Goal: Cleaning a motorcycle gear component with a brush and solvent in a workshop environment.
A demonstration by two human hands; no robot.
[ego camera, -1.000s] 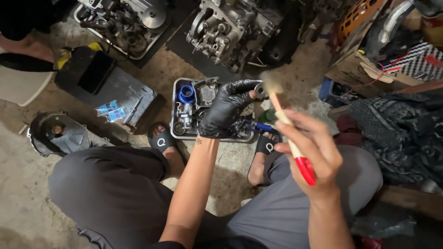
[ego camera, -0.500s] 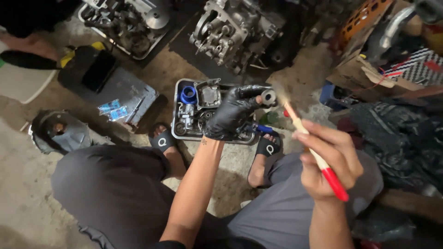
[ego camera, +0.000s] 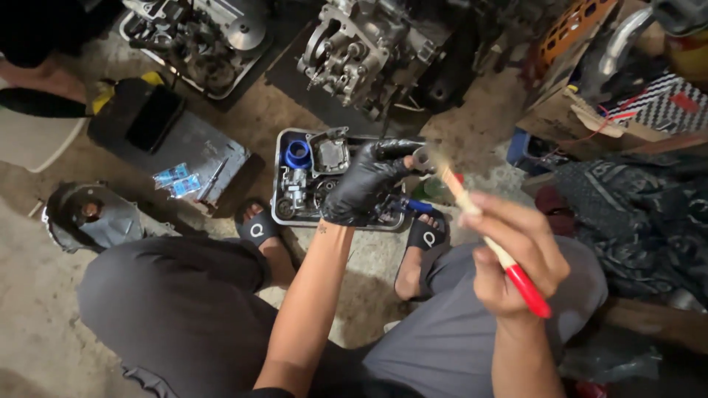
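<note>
Small metal part (ego camera: 422, 156) pinched in gloved left hand (ego camera: 365, 188), just above parts tray (ego camera: 279, 193). Brush (ego camera: 483, 236) gripped in bare right hand (ego camera: 516, 254), closed round red handle, bristles at the part. Seemingly mid-cleaning; more parts in tray beneath left hand, likely undone. Engine (ego camera: 369, 51) beyond, on floor.

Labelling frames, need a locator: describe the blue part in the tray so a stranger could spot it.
Start at the metal tray of engine parts on the floor between the person's two sandalled feet, below the big grey engine block. In its top-left corner sits the blue ring-shaped part, left of the black-gloved left hand. It is the only bright blue piece among grey metal parts.
</note>
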